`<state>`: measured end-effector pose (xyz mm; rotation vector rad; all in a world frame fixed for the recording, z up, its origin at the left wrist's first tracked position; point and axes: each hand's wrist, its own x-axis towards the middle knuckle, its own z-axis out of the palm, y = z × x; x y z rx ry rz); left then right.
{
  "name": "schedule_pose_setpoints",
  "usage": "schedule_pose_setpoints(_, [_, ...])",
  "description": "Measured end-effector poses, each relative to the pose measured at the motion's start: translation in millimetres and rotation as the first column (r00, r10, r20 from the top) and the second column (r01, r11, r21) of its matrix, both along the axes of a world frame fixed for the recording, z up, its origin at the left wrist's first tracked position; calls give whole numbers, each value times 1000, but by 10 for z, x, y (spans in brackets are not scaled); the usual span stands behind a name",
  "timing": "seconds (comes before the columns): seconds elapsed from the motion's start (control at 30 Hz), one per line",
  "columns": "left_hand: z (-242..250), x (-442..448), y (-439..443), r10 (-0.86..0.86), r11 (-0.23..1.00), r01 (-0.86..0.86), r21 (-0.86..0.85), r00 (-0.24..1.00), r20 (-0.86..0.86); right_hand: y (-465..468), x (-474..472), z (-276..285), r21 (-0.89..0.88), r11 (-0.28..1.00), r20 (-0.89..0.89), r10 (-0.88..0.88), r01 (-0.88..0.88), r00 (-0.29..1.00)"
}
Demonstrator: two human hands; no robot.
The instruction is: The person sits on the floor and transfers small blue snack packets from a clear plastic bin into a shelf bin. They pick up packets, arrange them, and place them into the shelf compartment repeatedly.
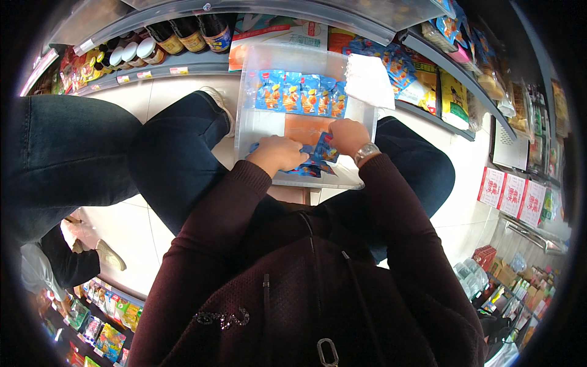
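A clear plastic bin [241, 98] sits between my knees. Along its far side stands a row of several small blue snack packets [300, 94] with a food picture on each. More blue packets [312, 169] lie loosely at the near side. My right hand [351, 136], with a watch on its wrist, pinches one blue packet [325, 147] by its right edge. Over the near packets lies my left hand [280, 153], fingers curled downward; its fingertips are partly hidden, so a grip cannot be made out. An orange-brown patch [305, 128] shows on the bin's bottom between the rows.
A white cloth [369, 81] hangs over the bin's far right corner. Ahead is a grey shelf [156, 72] with dark bottles [188, 39] and white-lidded jars [149, 51]. Another shelf [435, 120] holds bagged goods on the right. At left are another person's leg [69, 156] and, lower, a shoe [110, 256].
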<state>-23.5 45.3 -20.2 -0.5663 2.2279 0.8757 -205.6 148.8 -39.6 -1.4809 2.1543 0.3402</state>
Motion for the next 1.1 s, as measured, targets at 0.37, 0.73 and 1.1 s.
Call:
schedule_pose_setpoints(0.37, [14, -12, 60, -36, 999, 34, -33, 997, -68, 622, 475, 515, -17, 994, 145, 108, -106, 984])
schedule_pose_setpoints(0.73, [168, -73, 137, -67, 997, 67, -47, 998, -5, 533, 336, 639, -273, 946, 200, -122, 174, 972])
schedule_pose_setpoints(1.1, [104, -46, 117, -64, 998, 64, -11, 997, -34, 101, -662, 667, -656, 683, 116, -330, 322, 937])
